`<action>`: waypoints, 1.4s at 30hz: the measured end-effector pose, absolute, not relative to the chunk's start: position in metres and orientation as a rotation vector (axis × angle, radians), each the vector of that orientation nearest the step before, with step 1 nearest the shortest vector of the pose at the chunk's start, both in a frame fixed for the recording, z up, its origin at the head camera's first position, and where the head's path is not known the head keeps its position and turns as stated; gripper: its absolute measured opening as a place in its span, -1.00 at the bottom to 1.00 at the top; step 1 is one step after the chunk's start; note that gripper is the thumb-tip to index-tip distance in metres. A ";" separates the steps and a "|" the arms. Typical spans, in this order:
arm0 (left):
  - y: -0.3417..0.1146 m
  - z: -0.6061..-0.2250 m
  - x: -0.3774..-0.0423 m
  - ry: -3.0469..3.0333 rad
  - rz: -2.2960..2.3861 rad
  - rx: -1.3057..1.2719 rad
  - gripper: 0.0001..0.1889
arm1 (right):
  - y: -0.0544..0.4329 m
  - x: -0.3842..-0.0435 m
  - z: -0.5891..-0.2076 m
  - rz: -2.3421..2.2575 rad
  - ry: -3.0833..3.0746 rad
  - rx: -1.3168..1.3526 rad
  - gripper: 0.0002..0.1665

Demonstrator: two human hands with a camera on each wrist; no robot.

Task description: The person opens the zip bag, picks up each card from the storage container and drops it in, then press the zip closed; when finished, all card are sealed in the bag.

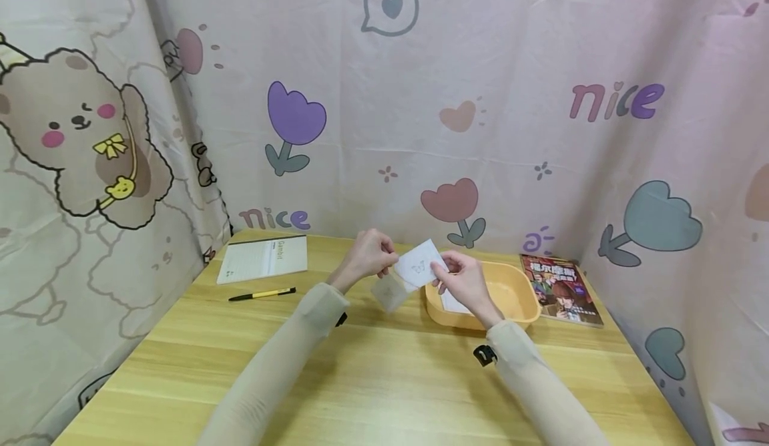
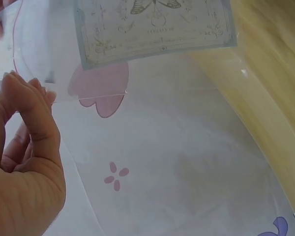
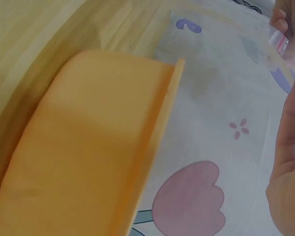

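Note:
My left hand (image 1: 369, 254) pinches the edge of a clear zip bag (image 1: 389, 292), whose red zip line shows in the left wrist view. Inside the plastic there is a butterfly-printed card (image 2: 157, 32) with a grey-blue border. Between thumb and fingers, my right hand (image 1: 467, 279) holds a white card (image 1: 419, 264) with a small butterfly drawing, up against the bag. Whether this card's edge lies inside the bag's mouth, I cannot tell. Both hands are raised above the table, the right one in front of the orange basin (image 1: 510, 319).
White paper (image 1: 453, 304) lies in the basin. To the right is an illustrated magazine (image 1: 561, 290). A notepad (image 1: 264, 260) and a yellow-and-black pen (image 1: 262, 294) lie at the left. A patterned curtain (image 1: 372, 99) hangs behind the wooden table (image 1: 384, 386).

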State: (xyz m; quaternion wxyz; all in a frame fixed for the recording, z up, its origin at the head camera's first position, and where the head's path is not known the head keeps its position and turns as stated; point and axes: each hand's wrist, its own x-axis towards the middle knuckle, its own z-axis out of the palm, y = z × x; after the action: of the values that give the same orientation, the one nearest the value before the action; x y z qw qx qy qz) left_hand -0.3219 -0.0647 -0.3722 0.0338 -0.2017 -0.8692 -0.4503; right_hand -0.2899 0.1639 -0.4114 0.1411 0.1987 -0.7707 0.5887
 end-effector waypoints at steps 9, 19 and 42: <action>-0.062 -0.375 -0.322 -2.675 -1.380 -0.649 -0.88 | 0.155 -0.287 -0.419 1.516 -2.396 0.576 -0.89; -0.068 -0.374 -0.323 -2.653 -1.362 -0.647 -0.88 | 0.152 -0.292 -0.417 1.589 -2.456 0.622 -0.78; -0.069 -0.373 -0.327 -2.636 -1.352 -0.686 -0.87 | 0.145 -0.289 -0.419 1.372 -2.485 0.584 -0.90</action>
State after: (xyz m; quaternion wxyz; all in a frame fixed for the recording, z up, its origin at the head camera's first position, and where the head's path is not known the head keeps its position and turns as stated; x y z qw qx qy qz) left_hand -0.3267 -0.0688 -0.3732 0.0501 -0.2253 -0.8657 -0.4441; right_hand -0.2888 0.1448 -0.4187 0.1216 0.2002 -0.8511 0.4698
